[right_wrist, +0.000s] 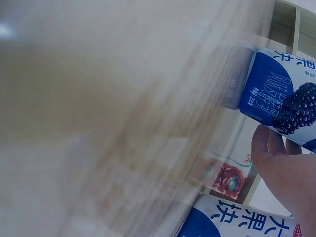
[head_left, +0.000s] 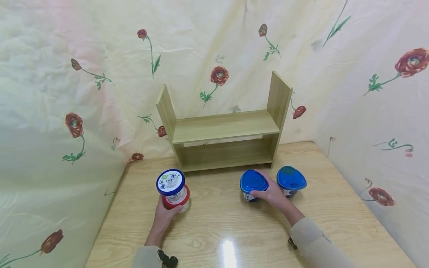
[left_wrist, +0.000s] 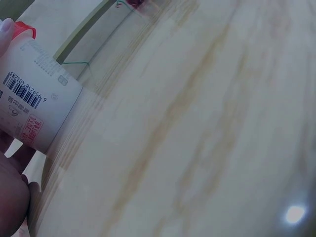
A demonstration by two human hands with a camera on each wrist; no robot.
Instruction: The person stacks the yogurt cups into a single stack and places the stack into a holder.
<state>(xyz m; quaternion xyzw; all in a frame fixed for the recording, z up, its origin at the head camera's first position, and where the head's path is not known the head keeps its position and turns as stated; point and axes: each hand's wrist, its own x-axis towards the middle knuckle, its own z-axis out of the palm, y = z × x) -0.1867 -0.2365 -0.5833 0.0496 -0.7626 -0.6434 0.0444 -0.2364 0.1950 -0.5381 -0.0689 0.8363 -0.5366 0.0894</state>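
Observation:
My left hand [head_left: 164,216] grips a white tub with a red lid [head_left: 182,199], thumb on its near side. A round tub with a blue-rimmed white lid [head_left: 170,181] sits on top of that red lid. In the left wrist view, the white tub [left_wrist: 37,94] shows a barcode, and part of its red lid. My right hand [head_left: 273,191] holds a rounded-triangular tub with a blue lid [head_left: 253,180], thumb in front and fingers behind. Its blackberry-printed side [right_wrist: 281,94] faces the right wrist camera. A second blue-lidded tub [head_left: 291,178] stands just right of that hand.
A two-tier wooden shelf [head_left: 224,126] with raised side panels stands at the back of the wooden table [head_left: 207,227]. Flower-printed cloth [head_left: 187,44] hangs behind and along both sides. Light glares off the table's near part.

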